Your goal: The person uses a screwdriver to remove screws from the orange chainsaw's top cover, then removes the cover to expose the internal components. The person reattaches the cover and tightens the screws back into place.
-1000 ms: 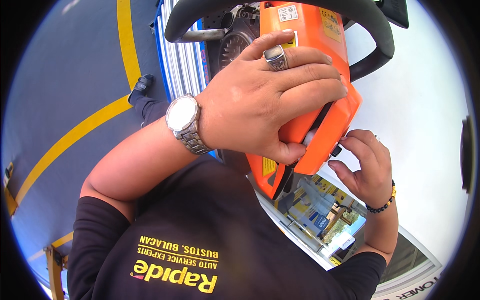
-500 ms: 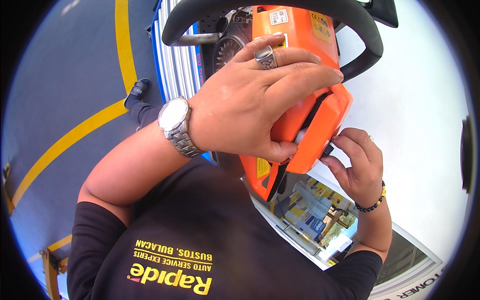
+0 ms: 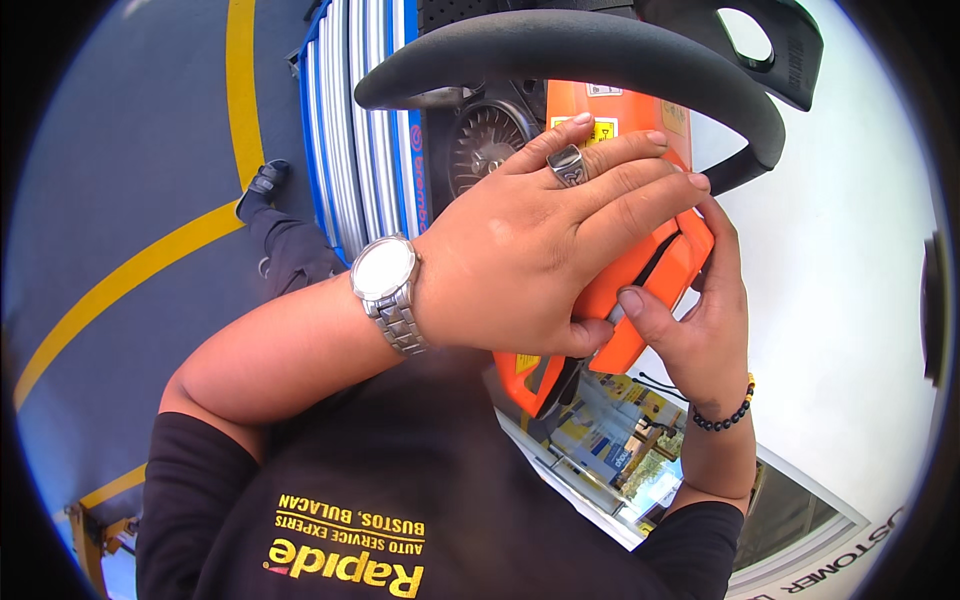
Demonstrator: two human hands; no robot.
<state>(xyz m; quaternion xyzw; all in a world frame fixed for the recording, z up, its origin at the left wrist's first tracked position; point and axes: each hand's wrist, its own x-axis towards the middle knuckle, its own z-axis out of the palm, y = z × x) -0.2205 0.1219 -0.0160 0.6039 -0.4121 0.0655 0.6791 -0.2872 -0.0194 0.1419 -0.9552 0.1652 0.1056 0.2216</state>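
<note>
An orange chainsaw (image 3: 640,262) with a curved black front handle (image 3: 570,45) is in front of me, tilted. Its finned flywheel (image 3: 488,150) lies exposed on the left side. My left hand (image 3: 540,230), with a steel watch and a ring, spans the orange housing, fingers stretched over the top and thumb bent at a dark gap. At the right end, my right hand (image 3: 695,320) grips the orange cover (image 3: 668,280) beside that gap, thumb on the near face and fingers around the far side. Those fingers are partly hidden behind it.
A blue-and-silver ribbed cabinet (image 3: 355,130) stands on the left, beside a grey floor (image 3: 130,130) with yellow lines. At right is a white surface (image 3: 840,280). A black hand guard (image 3: 790,50) sticks out at the chainsaw's top right. Someone's shoe (image 3: 265,180) shows at left.
My right hand has let go of a small black part on the cover's side and moved up around the cover. The chainsaw and left hand have shifted slightly down and right.
</note>
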